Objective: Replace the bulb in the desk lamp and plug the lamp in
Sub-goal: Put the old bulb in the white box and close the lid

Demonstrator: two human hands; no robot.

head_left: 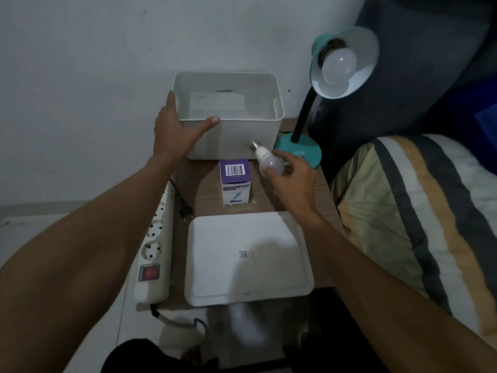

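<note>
Nearest us lies the white lid (pixel 248 258); beyond it, just right of the bulb box (pixel 235 181), our right hand (pixel 291 179) grips a loose bulb (pixel 267 158) by its smooth globe (light, breakable), while our left hand (pixel 174 127) spreads open against the bin (pixel 228 114)

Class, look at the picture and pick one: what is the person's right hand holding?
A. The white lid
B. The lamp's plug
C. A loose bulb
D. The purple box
C: the right hand grips a loose bulb by its glass end, screw base pointing away, while the purple box, plug and lid all lie untouched on the table.
</note>
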